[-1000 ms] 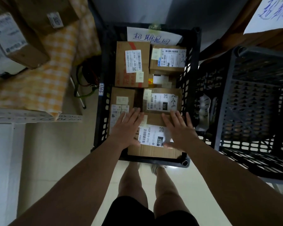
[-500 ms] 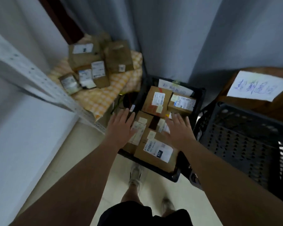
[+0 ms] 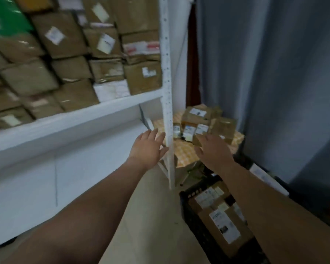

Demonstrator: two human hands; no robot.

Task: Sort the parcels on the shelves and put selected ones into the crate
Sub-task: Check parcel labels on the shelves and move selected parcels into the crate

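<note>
- Head view is looking down along two bare arms, both reaching forward and holding nothing.
- Left hand [image 3: 148,147] is hovering palm down with its fingers loosely spread. Its fingertips are sitting just beside the white shelf post [image 3: 167,92], and I can't tell if they're actually touching it.
- Right hand [image 3: 213,153] is reaching out on the other side of that post. Its fingers are looking straight and a bit apart, though it's all kinda blurry. The fingertips are overlapping a small brown box [image 3: 197,140], and I can't tell whether they're touching it or not.
- That box is sitting on a little table [image 3: 185,151] that's wearing an orange checked cloth. A bunch of labelled table parcels [image 3: 196,115] are huddling together on it, just past the post.
- Black crate [image 3: 187,206] is sitting on the pale floor [image 3: 151,216] at the lower right, partly under the right forearm. It's holding cardboard crate parcels [image 3: 223,221] lying with their white labels facing up.
- White shelf board [image 3: 74,115] is running off to the left from the post. It's carrying stacked brown shelf parcels [image 3: 65,54] packed tight, several showing white labels.
- Green package [image 3: 8,16] is poking in at the top left corner above them.
- Grey-blue curtain [image 3: 274,73] is hanging behind the table and the crate.
</note>
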